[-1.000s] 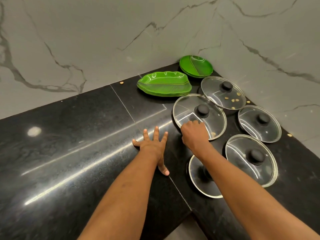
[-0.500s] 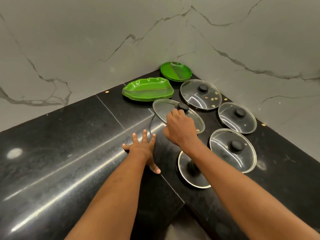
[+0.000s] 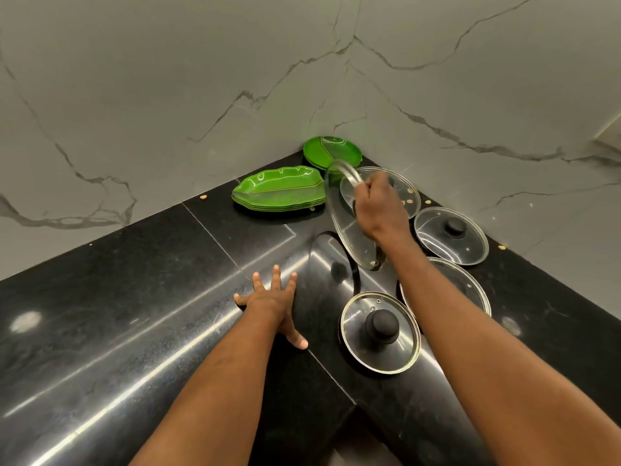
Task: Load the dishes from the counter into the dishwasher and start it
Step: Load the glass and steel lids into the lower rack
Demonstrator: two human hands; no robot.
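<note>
The glass lid (image 3: 349,237) is tilted steeply on its edge over the black counter (image 3: 134,297), with the right hand (image 3: 379,210) gripping its upper rim in curled fingers, while the left hand (image 3: 272,302) lies flat and spread on the counter, near other lids (image 3: 450,235) and green plates (image 3: 279,191).

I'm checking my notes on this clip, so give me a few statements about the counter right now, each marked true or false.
1. The right hand holds a glass lid steeply tilted. True.
2. The left hand grips a green plate. False: it lies flat, fingers spread, on the black counter.
3. The leaf-shaped green plates are stacked. True.
4. The front lid lies knob down. False: its black knob faces up.
5. The round green plates sit in the corner by the walls. True.
</note>
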